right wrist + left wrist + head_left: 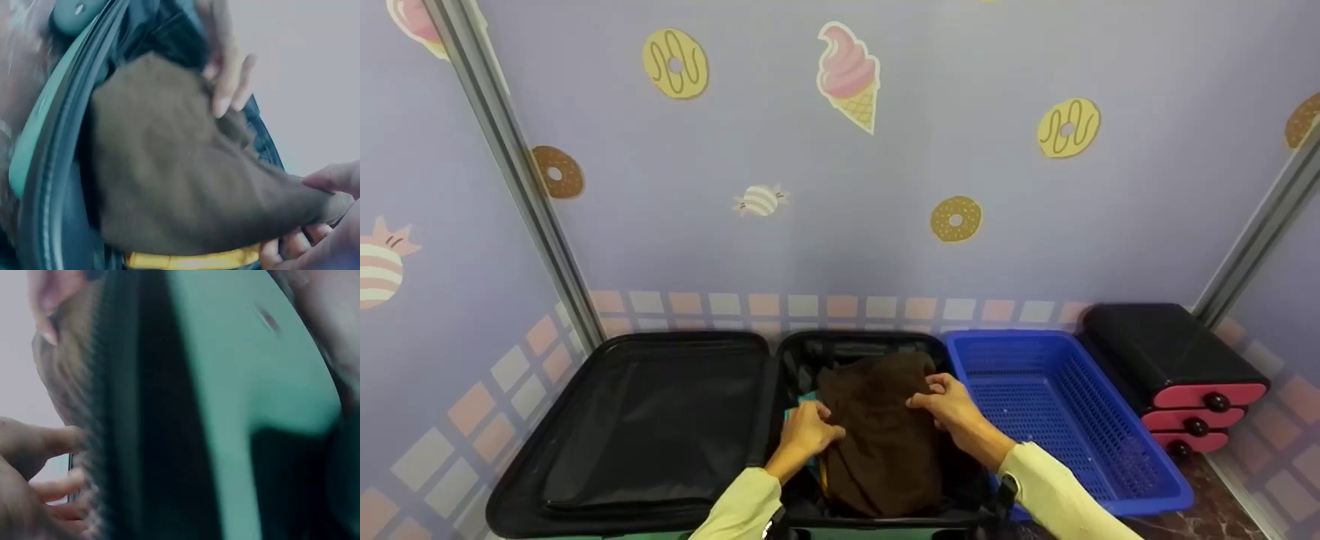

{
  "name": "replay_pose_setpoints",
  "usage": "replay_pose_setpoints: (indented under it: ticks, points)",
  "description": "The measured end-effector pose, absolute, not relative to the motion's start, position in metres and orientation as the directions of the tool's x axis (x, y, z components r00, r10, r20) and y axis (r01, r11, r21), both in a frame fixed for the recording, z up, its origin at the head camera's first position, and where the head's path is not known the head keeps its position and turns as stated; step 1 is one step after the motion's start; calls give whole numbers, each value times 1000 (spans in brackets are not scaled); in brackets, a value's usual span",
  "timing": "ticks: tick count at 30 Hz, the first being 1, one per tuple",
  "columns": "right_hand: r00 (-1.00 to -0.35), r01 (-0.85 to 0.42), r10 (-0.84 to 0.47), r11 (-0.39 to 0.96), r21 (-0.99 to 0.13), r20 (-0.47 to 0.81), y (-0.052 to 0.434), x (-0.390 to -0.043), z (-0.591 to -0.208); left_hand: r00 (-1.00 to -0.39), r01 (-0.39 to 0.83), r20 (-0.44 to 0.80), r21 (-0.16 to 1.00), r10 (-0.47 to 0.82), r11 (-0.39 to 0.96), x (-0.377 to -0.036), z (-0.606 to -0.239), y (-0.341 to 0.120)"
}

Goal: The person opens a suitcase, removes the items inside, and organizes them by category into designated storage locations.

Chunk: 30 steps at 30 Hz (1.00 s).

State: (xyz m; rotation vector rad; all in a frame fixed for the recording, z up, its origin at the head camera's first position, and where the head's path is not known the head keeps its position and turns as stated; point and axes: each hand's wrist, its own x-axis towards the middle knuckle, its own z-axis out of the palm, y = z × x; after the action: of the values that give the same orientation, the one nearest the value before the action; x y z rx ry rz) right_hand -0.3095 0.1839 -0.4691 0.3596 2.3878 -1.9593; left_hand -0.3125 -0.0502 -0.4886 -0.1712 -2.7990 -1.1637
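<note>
An open suitcase (776,390) lies on the floor, its black-lined lid (660,420) folded out to the left. A brown garment (885,442) lies in the right half. My left hand (819,429) grips the garment's left edge. My right hand (936,397) pinches its right edge. In the right wrist view the brown garment (185,169) fills the frame, my right hand (323,216) pinches a corner, the left hand (228,76) holds the far edge, and something yellow (191,260) shows beneath. The left wrist view is blurred: green suitcase shell (236,382), my left hand (53,467).
A blue plastic basket (1140,480) stands just right of the suitcase. Beyond it sits a black and pink stacked case (1177,367) in the corner. Walls with sweets pictures close in behind and on both sides.
</note>
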Motion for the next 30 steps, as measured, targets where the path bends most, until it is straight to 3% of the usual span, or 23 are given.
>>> replay_pose_setpoints:
  ticks: [3,10,21,30]
  points:
    - [-967,246,115,165,-955,-230,185,-310,-470,-997,62,12,759,81,649,-315,-484,-49]
    - [-960,279,5,105,-955,-280,202,-314,-482,-977,-20,-122,865,173,501,-314,-483,-45]
    - [-981,192,-33,-106,-976,-190,223,-316,-452,-970,-75,-104,988,217,138,-315,-475,-33]
    - [-976,180,-124,9,-984,-180,262,-317,-418,-952,-115,-123,992,279,44,-312,-450,-10]
